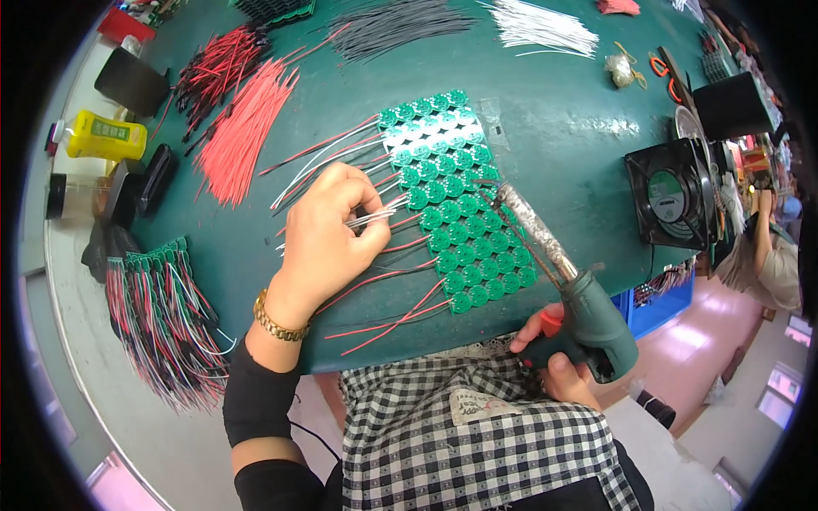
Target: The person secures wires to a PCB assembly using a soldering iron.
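My left hand [322, 238] is closed on a few white wires [371, 218], pinched between thumb and fingers beside the left edge of a panel of round green circuit boards [470, 228]. Red, black and white wires [328, 145] stick out leftward from that edge. In my right hand [569, 379] is a green soldering gun [592, 311], its fingers wrapped round the handle. The gun's metal barrel slants up and left, and its thin tip lies over the panel's right part. Whether the tip touches a board I cannot tell.
Loose red wires [247, 132], black wires [400, 27] and white wires [545, 27] lie at the back. Finished-looking wired boards [162, 315] hang over the left edge. A yellow bottle [106, 134] stands far left. At right are a black fan [669, 194] and orange-handled scissors [660, 68].
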A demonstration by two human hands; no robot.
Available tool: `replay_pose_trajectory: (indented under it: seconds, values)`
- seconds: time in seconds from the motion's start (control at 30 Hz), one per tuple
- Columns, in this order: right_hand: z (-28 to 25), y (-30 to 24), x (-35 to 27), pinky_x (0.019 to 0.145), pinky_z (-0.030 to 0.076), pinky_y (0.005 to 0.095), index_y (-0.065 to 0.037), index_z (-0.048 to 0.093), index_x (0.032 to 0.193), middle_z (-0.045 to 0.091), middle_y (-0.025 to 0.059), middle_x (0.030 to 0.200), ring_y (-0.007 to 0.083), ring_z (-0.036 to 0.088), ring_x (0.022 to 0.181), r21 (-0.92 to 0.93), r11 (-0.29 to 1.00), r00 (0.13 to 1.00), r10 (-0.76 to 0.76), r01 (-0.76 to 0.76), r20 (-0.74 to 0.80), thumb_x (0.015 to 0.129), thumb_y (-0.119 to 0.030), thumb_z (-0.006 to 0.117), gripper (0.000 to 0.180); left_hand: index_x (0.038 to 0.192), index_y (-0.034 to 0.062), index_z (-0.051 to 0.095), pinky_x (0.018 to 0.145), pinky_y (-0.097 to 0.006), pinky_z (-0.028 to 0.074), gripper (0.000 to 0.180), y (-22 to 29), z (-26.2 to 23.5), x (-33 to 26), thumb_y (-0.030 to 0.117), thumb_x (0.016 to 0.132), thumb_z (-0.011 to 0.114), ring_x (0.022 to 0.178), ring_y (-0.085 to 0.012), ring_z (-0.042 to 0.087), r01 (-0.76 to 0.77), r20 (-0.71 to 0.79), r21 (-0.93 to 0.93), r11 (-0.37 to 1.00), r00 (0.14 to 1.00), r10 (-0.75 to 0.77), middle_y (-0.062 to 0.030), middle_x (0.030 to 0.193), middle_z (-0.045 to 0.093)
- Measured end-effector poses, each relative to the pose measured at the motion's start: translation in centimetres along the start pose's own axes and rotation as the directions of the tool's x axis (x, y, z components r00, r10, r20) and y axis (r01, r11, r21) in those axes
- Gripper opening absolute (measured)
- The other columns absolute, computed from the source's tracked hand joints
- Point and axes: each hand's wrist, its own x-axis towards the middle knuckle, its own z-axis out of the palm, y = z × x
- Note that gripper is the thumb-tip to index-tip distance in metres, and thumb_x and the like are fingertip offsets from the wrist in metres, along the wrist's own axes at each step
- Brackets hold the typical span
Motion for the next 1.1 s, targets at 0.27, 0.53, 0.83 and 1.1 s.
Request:
replay_pose_trajectory:
  seconds: [0.27,0.53,0.83,1.1]
  values:
    - [-1.2,0.0,0.3,0.074,0.05,0.0312,-0.003,0.052,0.12,0.062,0.0062,0.091,0.0153,0.062,0.08,-0.332,0.942,0.978,0.022,0.05,0.21,0.086,-0.027,0.064,0.043,0.084,0.0009,0.056,0.052,-0.027,0.041,0.005,1.6,-0.2,-1.7,0.003,0.086,0.06,0.056,-0.0145,0.05,0.043,-0.133,-0.137,0.99,0.989,-0.062,-0.007,0.074,0.055]
    - [0.5,0.2,0.4,0.07,0.05,0.0351,-0.005,0.043,0.125,0.057,0.0106,0.087,0.0199,0.059,0.075,-0.124,0.988,0.981,0.113,-0.094,0.156,0.082,-0.046,0.066,0.063,0.075,0.0025,0.059,0.05,-0.027,0.043,0.007,1.4,1.0,-1.4,0.004,0.075,0.066,0.053,-0.014,0.054,0.118,-0.069,-0.035,0.992,0.99,-0.12,-0.006,0.063,0.058]
    - [0.8,0.6,1.7,0.07,0.048,0.0302,-0.005,0.052,0.111,0.057,0.0061,0.088,0.0141,0.057,0.075,-0.157,0.986,0.976,0.093,-0.063,0.197,0.084,-0.02,0.062,0.033,0.074,0.0033,0.06,0.053,-0.029,0.047,0.006,1.1,1.1,-1.4,0.006,0.073,0.065,0.056,-0.0188,0.06,0.185,-0.075,-0.028,0.982,0.979,-0.187,-0.0083,0.065,0.061]
    - [1.1,0.2,1.7,0.067,0.05,0.0288,-0.004,0.057,0.102,0.06,0.0043,0.088,0.0124,0.059,0.074,-0.202,0.969,0.98,0.167,-0.143,0.107,0.082,-0.004,0.055,0.02,0.073,0.0039,0.059,0.052,-0.03,0.047,0.007,1.2,1.2,-1.1,0.007,0.072,0.065,0.056,-0.0205,0.06,0.154,-0.077,0.03,0.988,0.985,-0.152,-0.0084,0.064,0.06]
